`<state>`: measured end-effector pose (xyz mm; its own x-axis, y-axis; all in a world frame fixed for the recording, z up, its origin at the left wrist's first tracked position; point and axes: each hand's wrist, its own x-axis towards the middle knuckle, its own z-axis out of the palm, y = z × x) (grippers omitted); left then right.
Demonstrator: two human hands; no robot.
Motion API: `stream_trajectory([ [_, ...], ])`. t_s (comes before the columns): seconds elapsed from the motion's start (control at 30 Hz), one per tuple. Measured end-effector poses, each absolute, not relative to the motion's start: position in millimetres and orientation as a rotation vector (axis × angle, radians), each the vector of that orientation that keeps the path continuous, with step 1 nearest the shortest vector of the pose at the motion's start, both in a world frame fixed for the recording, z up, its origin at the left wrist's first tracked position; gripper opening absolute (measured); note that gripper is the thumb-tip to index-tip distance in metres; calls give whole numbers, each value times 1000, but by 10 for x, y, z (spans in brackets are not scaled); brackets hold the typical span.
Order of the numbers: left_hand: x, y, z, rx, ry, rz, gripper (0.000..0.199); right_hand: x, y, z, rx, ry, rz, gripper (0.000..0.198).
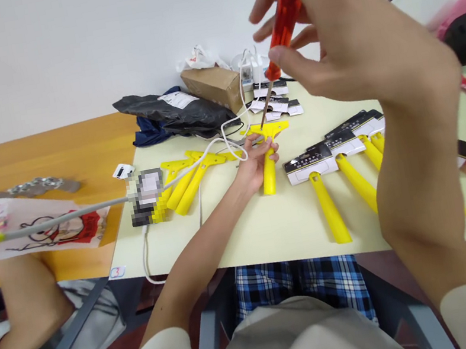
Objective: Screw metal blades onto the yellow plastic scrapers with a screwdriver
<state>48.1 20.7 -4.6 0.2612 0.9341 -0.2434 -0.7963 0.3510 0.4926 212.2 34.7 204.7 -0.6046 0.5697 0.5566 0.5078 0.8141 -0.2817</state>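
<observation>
From where I'm standing, a pale table [288, 231] is running along a white wall [59, 60], and a wooden table [92, 145] is adjoining it on the left. At the back, one brown carton [217, 87] is sitting behind one black plastic bag [186, 110]. I'm counting one yellow scraper [268, 175] in hand, at least three loose scrapers [191, 191] lying together to its left, and at least three sleeved scrapers [329, 205] spreading out to its right, their black-and-white card ends pointing away from the person. The left hand [256, 164] is holding the scraper above the table, its fingers curling around the upper handle, just below the flat head. The right hand [345, 40] is holding one red screwdriver [285, 21] at a slant, its fingers standing apart around the handle and the thumb lying near the lower end; how firmly they're gripping, I can't tell. The screwdriver's tip is meeting the scraper's head, just beyond the left fingers.
</observation>
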Motion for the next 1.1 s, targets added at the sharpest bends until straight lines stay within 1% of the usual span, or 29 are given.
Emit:
stream_trajectory([
  [0.03, 479, 209, -54, 303, 529, 1197, 43, 2124, 351, 2051, -800, -2328, 129, 58],
  [0.13, 481, 208, -62, 331, 503, 1194, 45, 2113, 368, 2058, -874, -2271, 86, 36],
  [0.17, 482, 207, -60, 332, 504, 1193, 45, 2109, 379, 2051, -889, -2268, 71, 32],
  [0.23, 484, 206, -52, 319, 516, 1194, 44, 2109, 409, 2022, -875, -2289, 56, 37],
  [0.33, 483, 210, -46, 286, 545, 1201, 44, 2122, 453, 1977, -771, -2329, 84, 62],
  [0.37, 482, 212, -46, 283, 553, 1202, 44, 2126, 459, 1971, -753, -2315, 89, 65],
  [0.4, 481, 213, -49, 287, 556, 1200, 44, 2129, 459, 1971, -754, -2299, 94, 63],
  [0.5, 477, 215, -61, 326, 545, 1197, 43, 2132, 431, 1983, -821, -2260, 84, 37],
  [0.53, 476, 216, -65, 338, 540, 1197, 43, 2132, 419, 1986, -839, -2269, 85, 33],
  [0.6, 474, 216, -70, 345, 539, 1197, 42, 2129, 400, 1986, -817, -2316, 84, 33],
  [0.7, 474, 214, -66, 341, 537, 1200, 41, 2113, 378, 1993, -752, -2365, 124, 41],
  [0.83, 481, 206, -56, 354, 550, 1189, 40, 2075, 342, 2035, -844, -2320, 126, 27],
  [0.93, 481, 205, -60, 345, 532, 1195, 40, 2071, 345, 2037, -873, -2320, 118, 24],
  [1.1, 478, 211, -66, 291, 563, 1204, 42, 2115, 409, 1984, -721, -2355, 155, 43],
])
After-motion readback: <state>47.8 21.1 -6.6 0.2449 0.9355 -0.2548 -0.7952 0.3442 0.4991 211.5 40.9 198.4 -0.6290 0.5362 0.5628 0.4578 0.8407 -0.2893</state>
